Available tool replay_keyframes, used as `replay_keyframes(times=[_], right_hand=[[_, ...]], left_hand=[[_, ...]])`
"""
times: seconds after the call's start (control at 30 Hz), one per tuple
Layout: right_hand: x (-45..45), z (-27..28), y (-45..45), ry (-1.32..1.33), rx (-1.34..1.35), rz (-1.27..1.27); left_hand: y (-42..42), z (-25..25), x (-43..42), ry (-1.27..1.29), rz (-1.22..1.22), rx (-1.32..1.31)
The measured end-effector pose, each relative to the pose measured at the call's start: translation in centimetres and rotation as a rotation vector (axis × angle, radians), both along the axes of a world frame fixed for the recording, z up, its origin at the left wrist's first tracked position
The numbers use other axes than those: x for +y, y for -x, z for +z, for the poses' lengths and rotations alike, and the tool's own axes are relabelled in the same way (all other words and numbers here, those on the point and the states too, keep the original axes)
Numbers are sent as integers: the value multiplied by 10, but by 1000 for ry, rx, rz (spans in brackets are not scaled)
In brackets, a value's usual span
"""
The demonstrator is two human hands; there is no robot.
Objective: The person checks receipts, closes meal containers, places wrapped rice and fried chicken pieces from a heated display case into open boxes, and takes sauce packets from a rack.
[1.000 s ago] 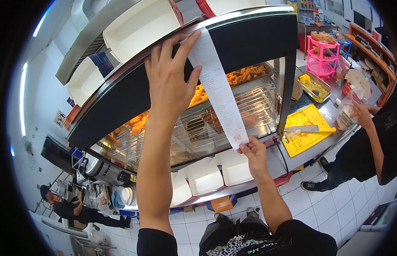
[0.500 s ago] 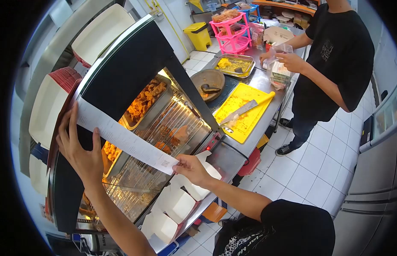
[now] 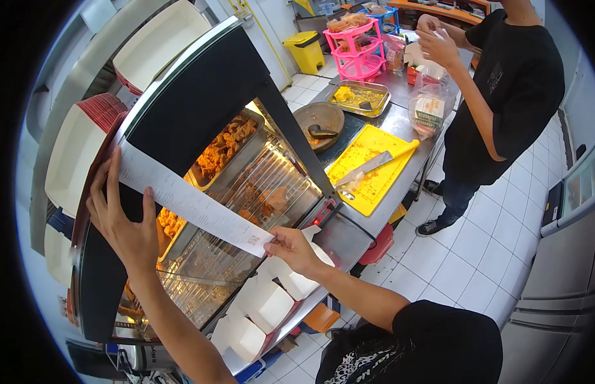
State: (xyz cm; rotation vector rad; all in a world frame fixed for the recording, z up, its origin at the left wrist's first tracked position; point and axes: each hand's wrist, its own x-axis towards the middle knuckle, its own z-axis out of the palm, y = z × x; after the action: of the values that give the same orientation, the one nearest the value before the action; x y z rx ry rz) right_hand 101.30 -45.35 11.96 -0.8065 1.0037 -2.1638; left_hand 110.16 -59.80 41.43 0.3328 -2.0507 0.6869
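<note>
A long printed paper slip (image 3: 195, 203) slants across the front of the warming cabinet (image 3: 201, 96). My left hand (image 3: 124, 224) presses against the dark upper panel at the slip's upper end, fingers spread, with the thumb over the paper. Between the thumb and fingers of my right hand (image 3: 291, 248) is the lower end, near a printed square code. Behind the glass are fried pieces (image 3: 227, 146) in metal trays and more on a wire rack. White open boxes (image 3: 272, 306) line the counter below the cabinet.
A co-worker in black (image 3: 508, 83) stands at the right, both hands raised near a plastic bag (image 3: 430, 105). On the counter are a yellow board (image 3: 374, 168) with a knife, a pan (image 3: 320, 125) and a tray of yellow food (image 3: 360, 98). Paper trays (image 3: 160, 41) sit atop the cabinet.
The view has swung toward the right side of the room. Both my hands still hold the slip. The co-worker's hands have risen from the plastic bag.
</note>
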Motion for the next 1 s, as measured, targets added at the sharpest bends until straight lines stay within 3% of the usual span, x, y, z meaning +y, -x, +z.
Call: replay_keyframes(times=[0.13, 0.63, 1.0], right_hand=[[-1, -6, 2, -26, 10, -74], [-6, 3, 0, -20, -103, -27], [-10, 0, -1, -7, -115, -14]], left_hand=[[4, 9, 14, -35, -139, -22], [-4, 8, 9, -213, -165, 11], [-3, 8, 2, -159, -192, 20]])
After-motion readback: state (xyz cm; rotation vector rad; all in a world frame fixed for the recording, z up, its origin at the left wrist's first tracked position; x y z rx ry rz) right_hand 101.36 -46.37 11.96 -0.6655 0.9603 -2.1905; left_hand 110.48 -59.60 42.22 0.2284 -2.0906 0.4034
